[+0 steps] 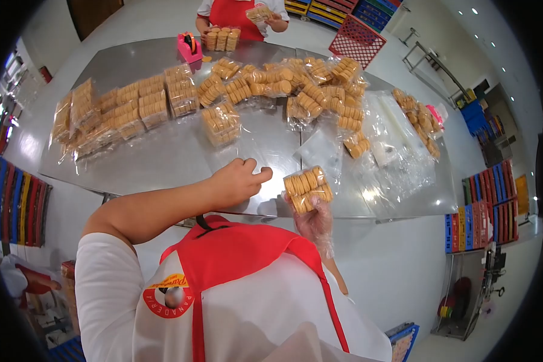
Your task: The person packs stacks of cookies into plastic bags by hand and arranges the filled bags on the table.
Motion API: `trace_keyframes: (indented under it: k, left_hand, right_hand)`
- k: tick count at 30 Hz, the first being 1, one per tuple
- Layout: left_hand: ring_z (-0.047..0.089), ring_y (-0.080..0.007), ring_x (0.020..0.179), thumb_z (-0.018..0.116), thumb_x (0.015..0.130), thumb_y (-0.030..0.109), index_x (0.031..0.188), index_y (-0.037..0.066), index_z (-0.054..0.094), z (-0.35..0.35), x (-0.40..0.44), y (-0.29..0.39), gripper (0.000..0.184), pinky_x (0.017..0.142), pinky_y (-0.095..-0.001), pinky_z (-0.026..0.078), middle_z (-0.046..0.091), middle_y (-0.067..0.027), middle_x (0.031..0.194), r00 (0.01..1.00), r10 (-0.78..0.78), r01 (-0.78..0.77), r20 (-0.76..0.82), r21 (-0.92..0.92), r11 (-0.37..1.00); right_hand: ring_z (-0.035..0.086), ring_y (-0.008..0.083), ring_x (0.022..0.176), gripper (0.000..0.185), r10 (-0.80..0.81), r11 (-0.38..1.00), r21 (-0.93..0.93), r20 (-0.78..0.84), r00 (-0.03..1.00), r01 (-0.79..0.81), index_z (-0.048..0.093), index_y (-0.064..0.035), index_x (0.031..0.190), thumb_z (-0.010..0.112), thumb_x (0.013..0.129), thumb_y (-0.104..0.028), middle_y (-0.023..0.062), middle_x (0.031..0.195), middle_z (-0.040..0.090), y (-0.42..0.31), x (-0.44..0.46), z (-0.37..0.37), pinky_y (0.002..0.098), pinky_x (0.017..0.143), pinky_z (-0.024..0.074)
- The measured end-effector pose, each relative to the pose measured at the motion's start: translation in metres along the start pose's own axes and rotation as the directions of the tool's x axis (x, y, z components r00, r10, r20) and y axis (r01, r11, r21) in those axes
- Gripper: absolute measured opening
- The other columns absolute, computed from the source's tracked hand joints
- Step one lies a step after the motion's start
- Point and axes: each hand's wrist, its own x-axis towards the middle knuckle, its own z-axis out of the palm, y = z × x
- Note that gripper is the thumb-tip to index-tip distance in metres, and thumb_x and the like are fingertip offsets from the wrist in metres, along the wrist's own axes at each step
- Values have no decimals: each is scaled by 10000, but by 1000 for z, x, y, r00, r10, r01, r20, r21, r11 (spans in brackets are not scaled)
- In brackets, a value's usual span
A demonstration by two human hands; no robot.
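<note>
My right hand, in a clear plastic glove, grips a pack of round cookies just over the near table edge. The pack shows golden cookies stacked in rows. My left hand is bare and hovers left of that pack, its fingers loosely curled with the tips apart. Nothing shows between them. Beyond my left hand, a wrapped cookie pack rests on the steel table. A clear plastic bag lies just behind the pack I hold.
Wrapped cookie packs stand in rows at left. A loose pile of packs covers the back middle. Clear bags spread at right. A pink tape dispenser stands near the far edge. Across the table, a co-worker holds cookie packs.
</note>
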Motion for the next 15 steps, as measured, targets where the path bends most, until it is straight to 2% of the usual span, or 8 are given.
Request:
trace_keyframes:
  k: [3,5,8,12,15]
  left_hand:
    - [533,-226,889,663,741,174,763,139,723,-17,5,-2,72,652,-312,455,496,-40,1195,986,18,-33,166,88,996]
    - [537,-224,859,673,743,169,737,114,712,-27,8,-4,68,640,-307,454,501,-50,1221,964,69,-101,255,113,988]
    - [576,-257,803,650,759,115,880,47,707,-28,10,-3,149,633,-359,493,499,-102,1214,940,-80,40,333,124,991]
    - [640,-338,863,640,740,45,1168,-29,592,-65,46,-24,438,709,-435,539,481,-182,1289,880,-177,262,440,-139,955]
    - [645,-369,983,637,703,6,1277,-44,514,-86,75,-45,589,795,-453,541,450,-183,1387,871,-200,332,448,-240,912]
  right_hand:
    - [542,306,1219,715,12,1000,-2,-23,1000,-12,383,-61,1419,729,800,-153,93,1306,511,-3,13,5,485,961,524]
    - [547,309,1212,710,-37,999,-21,56,998,38,380,-51,1419,724,806,-151,103,1310,510,-4,26,6,487,976,514]
    - [565,296,1168,719,-70,997,-15,77,995,71,379,-13,1415,721,793,-132,121,1278,512,-4,39,10,467,965,514]
    - [552,263,1174,767,-186,980,-62,29,982,188,362,9,1428,745,787,-164,115,1282,504,-6,48,29,429,996,490]
    - [526,235,1204,812,-422,882,-198,65,904,427,352,-1,1436,791,779,-190,105,1306,496,-1,54,38,399,1035,456]
